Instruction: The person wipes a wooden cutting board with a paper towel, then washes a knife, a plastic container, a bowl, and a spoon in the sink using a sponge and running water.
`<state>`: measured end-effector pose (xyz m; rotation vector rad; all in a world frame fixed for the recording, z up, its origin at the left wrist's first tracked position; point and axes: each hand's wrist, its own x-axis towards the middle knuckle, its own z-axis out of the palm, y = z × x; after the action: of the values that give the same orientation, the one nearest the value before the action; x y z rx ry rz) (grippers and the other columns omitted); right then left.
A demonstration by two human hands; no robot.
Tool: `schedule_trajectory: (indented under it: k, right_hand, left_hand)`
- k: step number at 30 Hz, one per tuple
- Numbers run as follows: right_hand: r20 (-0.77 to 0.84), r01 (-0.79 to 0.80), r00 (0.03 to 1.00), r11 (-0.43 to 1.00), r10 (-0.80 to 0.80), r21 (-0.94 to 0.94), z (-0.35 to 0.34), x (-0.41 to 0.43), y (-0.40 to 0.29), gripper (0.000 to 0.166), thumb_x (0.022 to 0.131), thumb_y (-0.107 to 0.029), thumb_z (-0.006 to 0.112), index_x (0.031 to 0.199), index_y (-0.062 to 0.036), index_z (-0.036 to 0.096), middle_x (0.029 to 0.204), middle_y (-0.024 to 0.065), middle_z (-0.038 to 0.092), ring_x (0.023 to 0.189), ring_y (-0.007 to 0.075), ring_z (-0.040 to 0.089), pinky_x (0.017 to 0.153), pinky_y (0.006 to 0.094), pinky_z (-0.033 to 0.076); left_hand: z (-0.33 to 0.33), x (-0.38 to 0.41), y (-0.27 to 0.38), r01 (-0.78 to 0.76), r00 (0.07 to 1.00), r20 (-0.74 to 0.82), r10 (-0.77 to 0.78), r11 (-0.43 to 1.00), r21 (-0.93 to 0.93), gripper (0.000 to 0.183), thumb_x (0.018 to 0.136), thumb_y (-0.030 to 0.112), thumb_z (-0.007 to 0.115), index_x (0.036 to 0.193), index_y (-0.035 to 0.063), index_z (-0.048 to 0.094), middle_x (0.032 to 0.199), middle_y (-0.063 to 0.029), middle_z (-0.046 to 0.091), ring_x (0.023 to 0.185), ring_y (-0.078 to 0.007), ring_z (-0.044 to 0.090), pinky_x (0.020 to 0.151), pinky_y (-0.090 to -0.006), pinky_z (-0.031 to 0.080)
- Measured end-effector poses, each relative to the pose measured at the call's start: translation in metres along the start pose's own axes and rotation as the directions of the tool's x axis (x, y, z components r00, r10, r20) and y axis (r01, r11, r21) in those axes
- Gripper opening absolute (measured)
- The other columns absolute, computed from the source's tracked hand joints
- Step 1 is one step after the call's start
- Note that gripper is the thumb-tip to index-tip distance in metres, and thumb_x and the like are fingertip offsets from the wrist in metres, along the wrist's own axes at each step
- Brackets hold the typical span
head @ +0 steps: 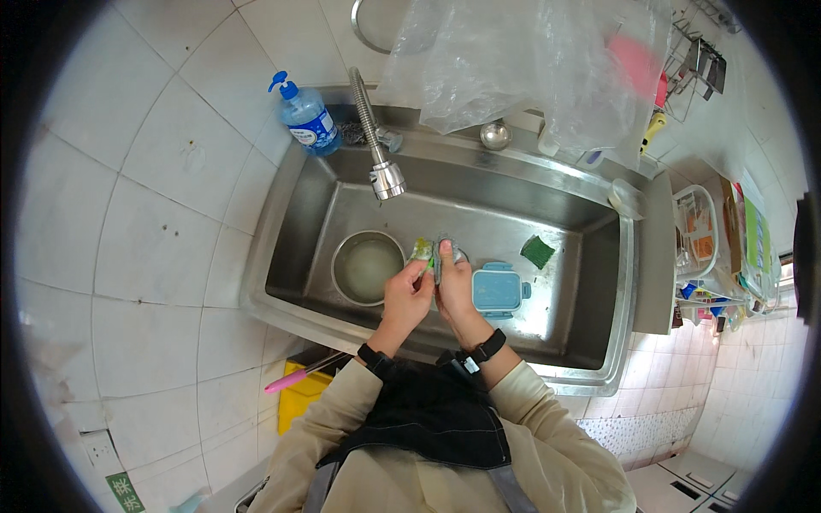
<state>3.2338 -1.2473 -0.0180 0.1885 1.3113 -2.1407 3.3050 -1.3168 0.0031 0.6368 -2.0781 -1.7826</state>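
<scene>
Both hands are close together over the stainless steel sink point(474, 211). My left hand point(408, 296) pinches a small yellow-green item point(421, 250) that I cannot identify for sure. Against it, my right hand point(454, 282) grips a greyish object point(439, 256), its thumb on top; fingers hide most of it. Left of the hands stands a round metal bowl point(367, 268) of cloudy water. A blue plastic box lid with side clips point(497, 290) lies just right of my right hand. Farther right, a green scouring pad point(537, 252) rests on the sink floor.
A flexible spring-neck faucet point(378, 154) hangs over the sink's left half. A blue soap pump bottle point(310, 122) stands at the back left corner. Clear plastic bags point(487, 58) hang above the back rim, near a metal ladle point(496, 134). A pink handle point(285, 381) juts out at lower left.
</scene>
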Motion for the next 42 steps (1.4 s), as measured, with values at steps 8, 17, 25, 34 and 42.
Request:
schedule_trajectory:
  k: [8,17,25,34,42]
  right_hand:
    - [0.231,0.013,0.972,0.987,-0.051,0.163,0.008,-0.031,-0.014,0.022,0.094,-0.024,0.058,0.105,-0.0051,0.058,0.092,-0.0003,0.062,0.078,0.007,0.056,0.068,0.0242,0.046]
    - [0.101,0.221,0.969,0.975,-0.223,0.032,0.013,-0.009,-0.009,0.021,0.093,-0.027,0.059,0.093,-0.0053,0.062,0.08,-0.002,0.06,0.067,0.0047,0.051,0.058,0.0218,0.042]
    - [0.299,-0.281,0.944,0.812,0.139,0.511,0.011,-0.02,-0.028,0.046,0.096,-0.048,0.043,0.112,-0.007,0.055,0.1,0.0079,0.063,0.084,0.0182,0.06,0.071,0.0311,0.048]
    - [0.213,0.108,0.97,0.992,-0.119,0.062,0.001,-0.028,-0.021,0.021,0.092,-0.017,0.062,0.107,-0.0031,0.057,0.095,0.0012,0.062,0.084,0.0069,0.055,0.071,0.0242,0.045]
    - [-0.011,-0.008,1.0,0.939,0.012,0.343,0.009,-0.018,-0.017,0.027,0.094,-0.031,0.057,0.102,-0.0047,0.059,0.092,0.0035,0.063,0.079,0.0118,0.058,0.068,0.0267,0.046]
  left_hand:
    - [-0.005,0.004,-0.017,-0.046,0.996,-0.072,0.043,0.998,-0.038,0.011,0.089,0.002,0.053,0.098,-0.0005,0.059,0.07,-0.0001,0.052,0.063,-0.0032,0.047,0.055,-0.0217,0.04]
    - [0.002,-0.008,0.02,-0.164,0.98,-0.109,0.167,0.986,0.031,0.011,0.092,0.002,0.051,0.1,-0.0009,0.058,0.076,0.0019,0.055,0.068,-0.0024,0.048,0.059,-0.0197,0.04]
    - [0.002,-0.005,0.012,-0.032,0.998,-0.055,0.016,0.957,-0.289,0.015,0.095,0.01,0.052,0.103,-0.0004,0.059,0.075,0.0014,0.059,0.064,-0.0051,0.053,0.057,-0.0204,0.043]
    - [0.003,-0.004,0.005,-0.092,0.993,-0.078,0.088,0.994,-0.054,0.013,0.092,0.005,0.053,0.102,-0.0012,0.058,0.071,0.0018,0.056,0.064,-0.0041,0.05,0.057,-0.0208,0.042]
    - [0.005,-0.002,0.012,-0.152,0.988,-0.023,0.15,0.969,-0.193,0.017,0.094,0.008,0.052,0.108,0.0008,0.057,0.077,-0.0004,0.058,0.056,-0.0038,0.046,0.052,-0.0195,0.038]
